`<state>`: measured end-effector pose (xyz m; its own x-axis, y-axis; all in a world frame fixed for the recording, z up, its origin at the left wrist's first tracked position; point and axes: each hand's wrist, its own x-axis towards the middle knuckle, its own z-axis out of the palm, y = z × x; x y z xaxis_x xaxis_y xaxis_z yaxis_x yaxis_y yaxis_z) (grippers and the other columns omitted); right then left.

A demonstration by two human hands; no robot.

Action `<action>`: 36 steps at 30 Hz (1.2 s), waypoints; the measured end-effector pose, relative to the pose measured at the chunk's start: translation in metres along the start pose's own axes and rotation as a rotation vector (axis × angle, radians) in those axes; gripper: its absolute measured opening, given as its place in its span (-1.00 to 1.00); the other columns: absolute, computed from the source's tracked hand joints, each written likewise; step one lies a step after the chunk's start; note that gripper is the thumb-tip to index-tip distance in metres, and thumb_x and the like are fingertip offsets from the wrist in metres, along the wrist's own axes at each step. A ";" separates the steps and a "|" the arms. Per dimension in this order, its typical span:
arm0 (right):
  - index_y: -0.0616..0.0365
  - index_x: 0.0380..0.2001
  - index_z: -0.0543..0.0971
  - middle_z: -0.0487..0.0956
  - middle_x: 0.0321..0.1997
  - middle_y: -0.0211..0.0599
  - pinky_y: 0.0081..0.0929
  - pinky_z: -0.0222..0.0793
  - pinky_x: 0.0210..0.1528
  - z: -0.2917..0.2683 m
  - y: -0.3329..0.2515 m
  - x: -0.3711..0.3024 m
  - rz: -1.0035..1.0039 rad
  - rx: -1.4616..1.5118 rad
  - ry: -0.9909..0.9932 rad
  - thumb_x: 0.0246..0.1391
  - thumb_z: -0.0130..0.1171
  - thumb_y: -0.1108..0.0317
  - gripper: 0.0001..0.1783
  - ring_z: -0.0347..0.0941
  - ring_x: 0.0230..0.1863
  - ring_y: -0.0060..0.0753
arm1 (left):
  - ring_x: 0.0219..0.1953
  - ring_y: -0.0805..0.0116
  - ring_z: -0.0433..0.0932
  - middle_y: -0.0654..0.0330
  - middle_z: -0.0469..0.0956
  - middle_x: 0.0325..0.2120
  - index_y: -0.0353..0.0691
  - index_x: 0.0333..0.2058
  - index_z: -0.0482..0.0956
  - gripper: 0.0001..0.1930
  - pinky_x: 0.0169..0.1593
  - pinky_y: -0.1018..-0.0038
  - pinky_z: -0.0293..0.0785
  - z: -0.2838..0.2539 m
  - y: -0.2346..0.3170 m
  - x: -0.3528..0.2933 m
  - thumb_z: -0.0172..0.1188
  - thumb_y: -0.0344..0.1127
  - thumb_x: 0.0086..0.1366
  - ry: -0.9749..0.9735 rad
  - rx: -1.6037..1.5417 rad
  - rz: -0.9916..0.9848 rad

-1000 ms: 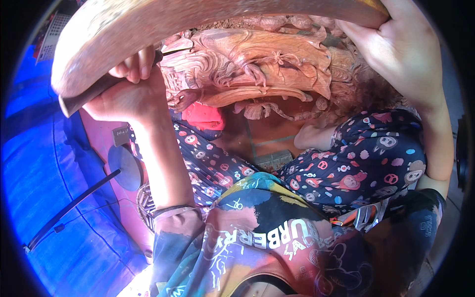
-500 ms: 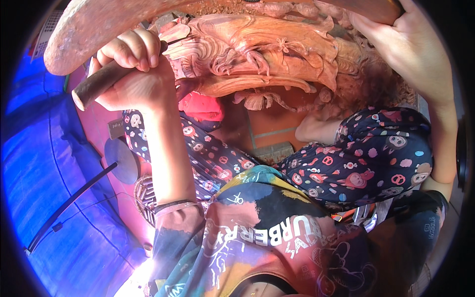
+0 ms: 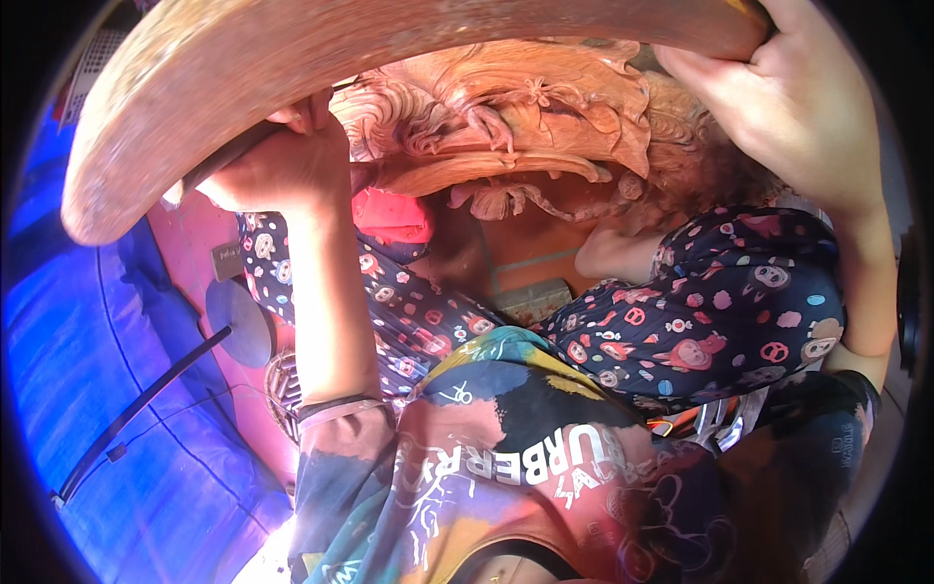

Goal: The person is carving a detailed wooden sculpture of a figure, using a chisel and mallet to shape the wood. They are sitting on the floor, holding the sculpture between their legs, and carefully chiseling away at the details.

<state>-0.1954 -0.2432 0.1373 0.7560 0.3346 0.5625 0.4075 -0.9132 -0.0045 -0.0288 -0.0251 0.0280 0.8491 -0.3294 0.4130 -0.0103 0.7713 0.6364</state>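
Observation:
A long, curved wooden mallet [image 3: 321, 63] spans the top of the view, close to the camera. Its thinner end is in my right hand [image 3: 803, 117], whose fingers are wrapped round it. My left hand [image 3: 277, 175] is closed round a chisel [image 3: 232, 152]. The mallet's broad end hides most of that handle and the upper fingers. Only a short bit of the dark blade shows past the mallet's lower edge, pointing toward the carving. Beyond both hands lies a reddish-brown wood carving [image 3: 555, 122] with flowing lines, a small flower and leaf shapes in relief.
My crossed legs in patterned trousers [image 3: 700, 302] lie below the carving, with a bare foot [image 3: 618, 255] beside it. A red cloth [image 3: 392, 216] rests near my left knee. At left are a round stand base [image 3: 240, 321], a basket of tools [image 3: 283, 389] and blue sheeting [image 3: 88, 341].
The mallet has come lower and nearer, now covering most of the chisel handle and part of my left hand. My right hand has shifted slightly left. The left hand stays nearly in place.

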 end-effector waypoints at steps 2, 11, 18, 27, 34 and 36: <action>0.05 0.05 0.54 0.54 -0.26 -0.20 -0.45 0.45 -0.27 -0.002 -0.001 0.002 -0.005 -0.012 0.001 -0.32 0.22 0.50 -0.33 0.50 -0.32 -0.21 | -0.80 0.46 0.12 0.26 0.20 -0.83 -0.19 -0.74 0.31 -0.46 -0.67 0.57 0.01 0.004 0.000 0.003 -0.18 0.12 0.24 0.119 -0.064 -0.047; 0.06 0.05 0.53 0.56 -0.23 -0.16 -0.43 0.47 -0.23 0.000 0.000 -0.001 -0.015 -0.016 0.045 -0.32 0.21 0.54 -0.32 0.52 -0.28 -0.16 | -0.78 0.45 0.08 0.27 0.16 -0.83 -0.18 -0.70 0.29 -0.45 -0.67 0.58 -0.02 0.011 -0.005 0.011 -0.21 0.12 0.30 -0.073 0.100 -0.009; 0.07 0.05 0.53 0.57 -0.20 -0.13 -0.41 0.49 -0.20 0.001 0.001 -0.001 -0.017 -0.010 0.082 -0.33 0.21 0.56 -0.32 0.53 -0.25 -0.12 | -0.80 0.44 0.06 0.26 0.14 -0.83 -0.18 -0.72 0.27 -0.39 -0.70 0.57 -0.03 0.018 -0.008 0.016 -0.26 0.19 0.34 -0.131 0.202 -0.006; 0.09 0.05 0.52 0.59 -0.17 -0.09 -0.38 0.50 -0.16 0.007 0.005 0.004 -0.021 0.019 0.183 -0.33 0.20 0.60 -0.31 0.55 -0.21 -0.08 | -0.80 0.43 0.04 0.25 0.15 -0.83 -0.19 -0.72 0.27 -0.44 -0.73 0.56 -0.06 0.033 -0.011 0.024 -0.27 0.06 0.36 -0.016 0.348 -0.012; 0.10 0.06 0.52 0.60 -0.15 -0.07 -0.36 0.52 -0.12 0.011 0.011 0.008 -0.004 0.078 0.269 -0.34 0.20 0.63 -0.30 0.57 -0.18 -0.04 | -0.79 0.45 0.05 0.24 0.16 -0.82 -0.20 -0.71 0.27 -0.46 -0.72 0.56 -0.08 0.028 -0.018 0.031 -0.25 0.04 0.37 -0.050 0.349 -0.078; 0.10 0.06 0.51 0.60 -0.14 -0.06 -0.36 0.52 -0.11 0.014 0.011 0.009 0.005 0.107 0.300 -0.34 0.20 0.64 -0.30 0.57 -0.17 -0.03 | -0.80 0.45 0.07 0.20 0.24 -0.77 -0.18 -0.69 0.24 -0.46 -0.74 0.55 -0.06 0.009 -0.016 0.038 -0.27 0.04 0.39 -0.187 0.274 -0.120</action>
<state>-0.1768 -0.2467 0.1313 0.5797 0.2316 0.7812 0.4676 -0.8797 -0.0861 -0.0013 -0.0548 0.0399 0.7418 -0.5220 0.4209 -0.0797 0.5546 0.8283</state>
